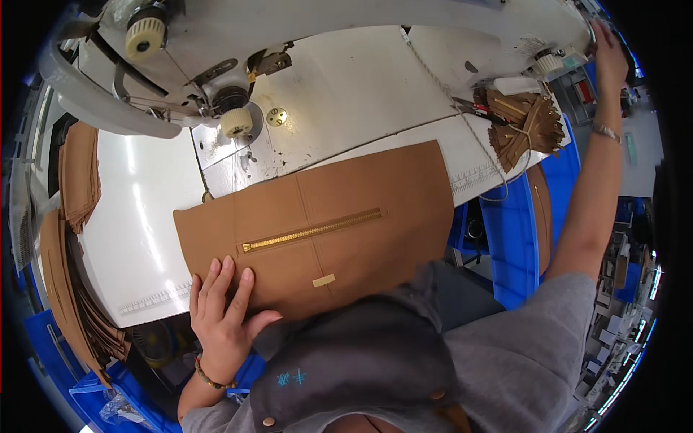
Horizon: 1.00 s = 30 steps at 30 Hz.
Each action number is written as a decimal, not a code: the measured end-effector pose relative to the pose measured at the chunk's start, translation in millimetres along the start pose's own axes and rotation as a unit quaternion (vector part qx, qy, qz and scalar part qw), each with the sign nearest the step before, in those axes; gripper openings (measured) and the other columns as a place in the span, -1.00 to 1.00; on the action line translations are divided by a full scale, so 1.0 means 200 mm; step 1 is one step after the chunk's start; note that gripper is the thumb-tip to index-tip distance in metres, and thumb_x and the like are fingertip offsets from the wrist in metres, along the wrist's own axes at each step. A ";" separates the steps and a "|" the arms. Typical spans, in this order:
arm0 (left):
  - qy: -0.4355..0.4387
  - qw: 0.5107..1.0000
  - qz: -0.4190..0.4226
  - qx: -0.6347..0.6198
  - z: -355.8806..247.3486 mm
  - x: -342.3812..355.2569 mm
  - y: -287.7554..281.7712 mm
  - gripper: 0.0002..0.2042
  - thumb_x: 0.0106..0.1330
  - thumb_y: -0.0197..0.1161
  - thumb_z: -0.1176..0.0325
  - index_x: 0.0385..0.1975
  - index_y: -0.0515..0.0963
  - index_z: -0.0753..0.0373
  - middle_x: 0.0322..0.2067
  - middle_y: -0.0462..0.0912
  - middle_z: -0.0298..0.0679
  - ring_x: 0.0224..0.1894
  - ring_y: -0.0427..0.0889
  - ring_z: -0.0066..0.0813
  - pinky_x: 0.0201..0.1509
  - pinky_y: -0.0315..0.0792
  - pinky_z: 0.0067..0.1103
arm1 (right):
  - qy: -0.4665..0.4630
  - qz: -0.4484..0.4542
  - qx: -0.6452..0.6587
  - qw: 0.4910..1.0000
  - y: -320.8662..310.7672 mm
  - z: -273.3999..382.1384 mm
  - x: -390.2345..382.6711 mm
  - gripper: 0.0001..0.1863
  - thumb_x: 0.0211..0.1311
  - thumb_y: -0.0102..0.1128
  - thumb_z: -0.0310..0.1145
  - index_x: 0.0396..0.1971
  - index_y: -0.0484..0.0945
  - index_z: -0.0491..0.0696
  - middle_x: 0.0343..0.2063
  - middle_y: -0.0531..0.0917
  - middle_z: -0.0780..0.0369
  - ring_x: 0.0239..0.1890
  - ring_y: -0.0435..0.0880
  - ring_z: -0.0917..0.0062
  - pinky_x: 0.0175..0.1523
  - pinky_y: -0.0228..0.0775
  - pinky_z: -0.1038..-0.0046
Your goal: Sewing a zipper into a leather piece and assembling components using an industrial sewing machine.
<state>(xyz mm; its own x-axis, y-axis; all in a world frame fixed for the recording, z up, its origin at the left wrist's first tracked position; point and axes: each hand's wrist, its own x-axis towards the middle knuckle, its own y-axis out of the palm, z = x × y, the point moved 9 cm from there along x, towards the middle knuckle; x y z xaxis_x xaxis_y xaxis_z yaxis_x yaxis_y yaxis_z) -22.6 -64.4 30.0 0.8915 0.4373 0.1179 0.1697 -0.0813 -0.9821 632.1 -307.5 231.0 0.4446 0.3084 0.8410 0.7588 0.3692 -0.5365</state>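
Brown leather-look panel [346,249], long axis along near edge of surface [151,180], zip pull [247,247] leftward, left hand [220,310] spread atop, right hand [611,61] by sewing machine [346,16], grip unclear

Smooth matt leather-like panel [354,252], shiny metal zip [314,230], glossy tabletop [137,224]

Brown panel [346,249] with gold zip [312,231]

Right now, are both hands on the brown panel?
No, the left hand touches the brown panel, but the right hand is up by the sewing machine.
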 end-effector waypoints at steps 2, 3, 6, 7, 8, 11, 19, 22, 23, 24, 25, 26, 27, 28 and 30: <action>-0.007 1.000 -0.003 0.000 0.01 -0.02 0.01 -0.30 0.13 0.42 -0.23 0.20 0.67 0.11 0.29 0.59 -0.02 0.34 0.56 0.03 0.42 0.31 0.00 | 0.066 -0.048 0.250 0.965 -0.20 0.12 -0.24 -0.59 0.53 0.19 0.01 0.13 0.76 0.08 -0.27 0.78 0.33 -0.27 0.65 0.68 -0.12 0.46 0.62; -0.007 1.000 -0.005 0.010 0.02 -0.03 0.02 -0.31 0.16 0.40 -0.24 0.20 0.68 0.11 0.29 0.59 -0.02 0.34 0.56 0.04 0.42 0.31 0.00 | 0.050 -0.015 0.273 0.961 -0.25 0.25 -0.39 -0.67 0.53 0.19 -0.11 0.06 0.77 0.05 -0.28 0.80 0.32 -0.31 0.68 0.63 -0.14 0.49 0.58; -0.008 1.000 -0.016 0.017 0.03 -0.05 0.04 -0.32 0.20 0.37 -0.26 0.19 0.69 0.11 0.28 0.61 -0.04 0.33 0.56 0.02 0.42 0.31 0.00 | -0.198 0.119 0.237 0.944 -0.39 0.77 -0.85 -0.87 0.43 0.29 -0.37 -0.17 0.76 -0.02 -0.32 0.77 0.25 -0.39 0.72 0.46 -0.23 0.55 0.47; -0.005 1.000 -0.024 0.011 0.03 -0.06 0.05 -0.32 0.20 0.37 -0.26 0.19 0.69 0.11 0.28 0.61 -0.04 0.33 0.56 0.02 0.42 0.31 0.00 | -0.262 0.154 0.239 0.922 -0.38 0.91 -0.96 -0.87 0.39 0.32 -0.37 -0.14 0.74 -0.02 -0.30 0.76 0.21 -0.33 0.74 0.34 -0.20 0.59 0.39; -0.001 0.999 -0.039 0.013 0.04 -0.06 0.05 -0.33 0.21 0.36 -0.26 0.18 0.69 0.10 0.27 0.61 -0.05 0.33 0.57 0.01 0.44 0.29 -0.01 | -0.244 0.174 0.220 0.928 -0.36 0.96 -1.03 -0.82 0.39 0.30 -0.37 -0.07 0.72 0.00 -0.28 0.76 0.20 -0.28 0.75 0.28 -0.19 0.60 0.32; 0.011 0.997 -0.078 0.016 0.05 -0.07 0.08 -0.36 0.23 0.36 -0.26 0.16 0.70 0.09 0.26 0.62 -0.08 0.31 0.58 -0.03 0.47 0.25 -0.04 | -0.282 0.176 0.184 0.925 -0.35 1.08 -1.13 -0.75 0.35 0.27 -0.41 -0.01 0.69 -0.05 -0.20 0.78 0.19 -0.20 0.77 0.28 -0.12 0.63 0.30; 0.043 0.982 -0.166 0.076 0.05 -0.11 0.13 -0.41 0.36 0.24 -0.29 0.13 0.70 0.05 0.15 0.71 -0.08 0.27 0.64 -0.06 0.44 0.30 -0.14 | -0.320 0.233 0.203 0.896 -0.33 1.06 -1.21 -0.70 0.24 0.29 -0.48 -0.02 0.71 -0.08 -0.13 0.79 0.19 -0.10 0.77 0.26 0.00 0.64 0.29; 0.052 0.978 -0.185 0.083 0.05 -0.11 0.13 -0.42 0.35 0.25 -0.28 0.12 0.70 0.05 0.15 0.72 -0.09 0.27 0.64 -0.07 0.42 0.30 -0.18 | -0.309 0.261 0.218 0.888 -0.29 1.05 -1.19 -0.71 0.25 0.29 -0.50 -0.02 0.73 -0.06 -0.13 0.78 0.16 -0.07 0.77 0.22 0.02 0.63 0.29; 0.056 0.975 -0.195 0.089 0.04 -0.11 0.13 -0.45 0.36 0.25 -0.27 0.11 0.71 0.03 0.15 0.72 -0.11 0.25 0.65 -0.10 0.41 0.30 -0.23 | -0.299 0.225 0.263 0.889 -0.33 1.06 -1.16 -0.70 0.26 0.29 -0.51 0.00 0.72 -0.06 -0.16 0.77 0.12 -0.07 0.75 0.18 0.02 0.62 0.28; 0.048 0.975 -0.201 0.087 0.05 -0.11 0.13 -0.45 0.36 0.25 -0.27 0.11 0.71 0.03 0.15 0.72 -0.11 0.25 0.65 -0.11 0.41 0.30 -0.23 | -0.307 0.232 0.264 0.885 -0.33 1.08 -1.15 -0.70 0.26 0.29 -0.51 0.00 0.72 -0.06 -0.16 0.77 0.12 -0.07 0.75 0.18 0.02 0.62 0.28; 0.053 0.973 -0.206 0.089 0.05 -0.11 0.13 -0.46 0.37 0.25 -0.26 0.10 0.71 0.02 0.14 0.72 -0.12 0.25 0.65 -0.12 0.42 0.30 -0.25 | -0.221 0.214 0.304 0.902 -0.36 1.02 -1.09 -0.71 0.30 0.28 -0.51 0.02 0.71 -0.08 -0.13 0.76 0.11 -0.06 0.75 0.17 0.03 0.61 0.28; 0.060 0.971 -0.209 0.098 0.04 -0.11 0.13 -0.47 0.38 0.25 -0.26 0.10 0.71 0.01 0.14 0.73 -0.13 0.25 0.65 -0.14 0.42 0.29 -0.27 | -0.132 0.196 0.343 0.909 -0.37 0.97 -1.05 -0.72 0.34 0.26 -0.50 0.03 0.70 -0.09 -0.11 0.76 0.10 -0.05 0.74 0.16 0.03 0.60 0.28; 0.058 0.969 -0.216 0.102 0.04 -0.11 0.13 -0.50 0.40 0.24 -0.25 0.09 0.72 -0.03 0.12 0.74 -0.17 0.23 0.67 -0.19 0.41 0.30 -0.31 | -0.091 0.240 0.292 0.921 -0.37 0.94 -1.03 -0.71 0.44 0.21 -0.47 0.10 0.66 -0.08 -0.05 0.74 0.09 -0.05 0.76 0.19 0.04 0.58 0.32; 0.046 0.970 -0.216 0.102 0.05 -0.11 0.13 -0.50 0.40 0.24 -0.25 0.09 0.72 -0.03 0.12 0.74 -0.17 0.23 0.67 -0.19 0.41 0.30 -0.31 | -0.133 0.224 0.315 0.912 -0.45 0.98 -1.00 -0.71 0.44 0.21 -0.47 0.10 0.66 -0.08 -0.05 0.74 0.09 -0.05 0.76 0.19 0.04 0.58 0.32; 0.055 0.966 -0.231 0.100 0.05 -0.11 0.12 -0.50 0.40 0.23 -0.27 0.07 0.73 -0.05 0.09 0.76 -0.20 0.21 0.68 -0.22 0.39 0.32 -0.34 | -0.173 0.281 0.014 0.944 -0.49 0.98 -1.02 -0.69 0.50 0.17 -0.44 0.17 0.61 -0.04 -0.04 0.73 0.08 -0.10 0.77 0.27 0.03 0.57 0.38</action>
<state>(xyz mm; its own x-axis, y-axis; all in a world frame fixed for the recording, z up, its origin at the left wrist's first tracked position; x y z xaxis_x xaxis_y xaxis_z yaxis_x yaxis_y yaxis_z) -42.1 -68.1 2.2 0.7807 0.2865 0.5554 0.4866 0.2788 -0.8279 373.9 -233.7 99.0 0.5871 0.7288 0.3523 0.4349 0.0831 -0.8966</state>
